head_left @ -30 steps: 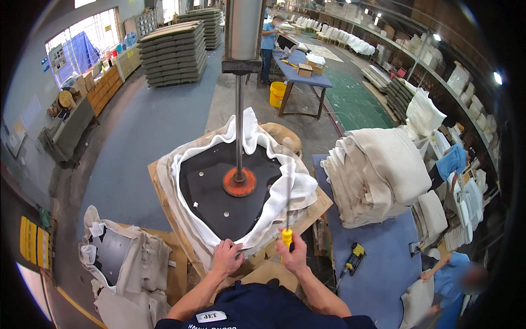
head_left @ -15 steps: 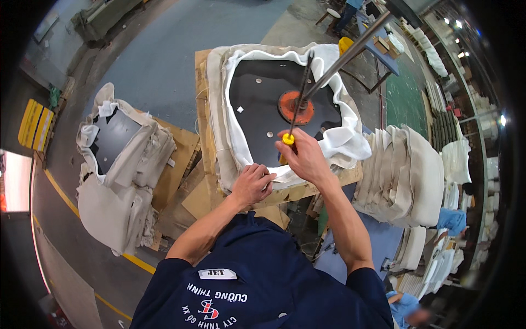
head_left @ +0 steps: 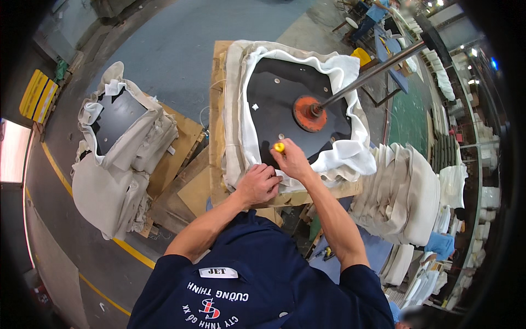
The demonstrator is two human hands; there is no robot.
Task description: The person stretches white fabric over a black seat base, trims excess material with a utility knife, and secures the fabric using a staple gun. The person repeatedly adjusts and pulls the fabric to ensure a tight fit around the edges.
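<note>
One yellow-handled tool (head_left: 279, 147) is grasped in the curled fingers of the right hand (head_left: 291, 159), its end showing just beyond them. To the left of those fingers and nearer the body, the left hand (head_left: 257, 183) rests with bent fingers on the white padding (head_left: 350, 158) at the near edge of the black panel (head_left: 274, 104); whether they pinch it cannot be told from this angle. Beyond both sets of fingers, an orange disc (head_left: 304, 118) (fixed to a metal rod (head_left: 378, 72)) sits against the panel. Left of the fingers, beige fabric (head_left: 233, 109) borders the padding.
</note>
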